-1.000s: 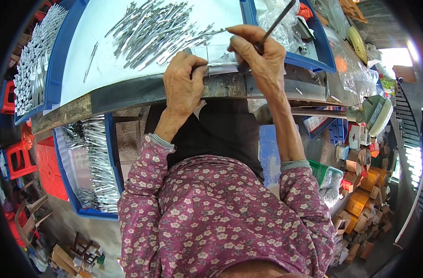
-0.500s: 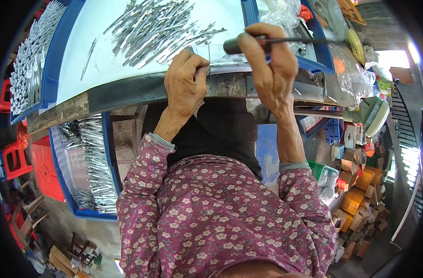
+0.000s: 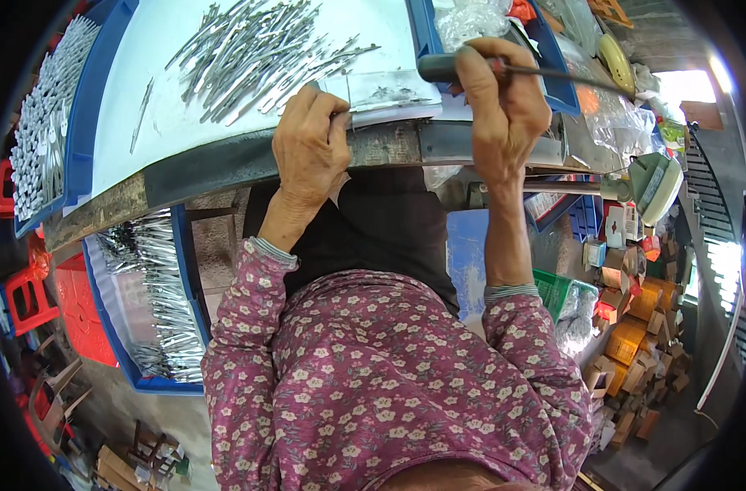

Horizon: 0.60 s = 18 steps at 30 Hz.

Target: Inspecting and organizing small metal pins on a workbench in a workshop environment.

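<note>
- Reference: clock face centred on the view, 12 at the upper edge.
- Hand tool (image 3: 438, 68) (dark handle, long thin dark shaft): at 1 o'clock, raised over the bench's near edge. The handle end points to 9 o'clock; the shaft points to just past 3 o'clock.
- Right hand (image 3: 508, 106): closed around the hand tool, thumb and fingers pinching it where handle meets shaft.
- Left hand (image 3: 309, 139): at 11 o'clock, on the near edge of the bench. Fingers are curled, with thumb and forefinger brought close together; what they pinch, if anything, cannot be told (the hand hides it).
- Metal strips (image 3: 246, 61): loose heap at 11 o'clock, beyond the left hand, on the white work surface (image 3: 381, 24). One single strip (image 3: 142, 116) lies apart, on the heap's 8 o'clock side.
- Blue tray (image 3: 426, 33): at 1 o'clock, beyond the right hand, holding clear plastic bags (image 3: 471, 24).
- Second blue tray (image 3: 78, 143): at 10 o'clock, filled with silvery rod-like pieces (image 3: 50, 106).
- Third blue tray (image 3: 164, 385): between 8 and 9 o'clock, below the bench top, holding more silvery pieces (image 3: 173, 303).
- Red stool (image 3: 31, 299): at 9 o'clock.
- Cardboard boxes (image 3: 635, 360): piled at 4 o'clock.
</note>
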### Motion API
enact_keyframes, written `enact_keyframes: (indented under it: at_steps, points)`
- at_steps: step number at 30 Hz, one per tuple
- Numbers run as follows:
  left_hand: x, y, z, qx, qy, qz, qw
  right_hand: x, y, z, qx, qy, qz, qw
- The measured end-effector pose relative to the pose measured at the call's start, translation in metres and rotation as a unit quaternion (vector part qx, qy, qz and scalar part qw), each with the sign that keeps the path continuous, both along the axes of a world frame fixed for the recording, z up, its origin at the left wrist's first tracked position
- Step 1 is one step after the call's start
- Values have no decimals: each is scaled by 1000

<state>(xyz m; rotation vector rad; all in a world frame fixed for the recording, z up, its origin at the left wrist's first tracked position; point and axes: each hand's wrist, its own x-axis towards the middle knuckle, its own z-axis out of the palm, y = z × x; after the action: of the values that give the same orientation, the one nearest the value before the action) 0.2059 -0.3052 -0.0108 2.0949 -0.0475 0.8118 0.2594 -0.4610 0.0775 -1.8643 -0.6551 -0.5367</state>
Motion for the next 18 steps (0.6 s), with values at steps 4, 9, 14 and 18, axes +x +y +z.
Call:
enact_keyframes:
  at_steps: [4,9,14,18]
  points:
    - [2,-2,0,7,4,-7,1000,7,-3,-54,-148,6,8,989]
    - [0,2,2,17,34,-10,999,8,-14,-42,-30,164,-23,986]
    - [6,-4,15,76,4,-29,997,6,-46,-37,-12,173,-58,983]
    - [10,-7,10,145,-2,-36,989,9,-68,-26,-48,122,-99,986]
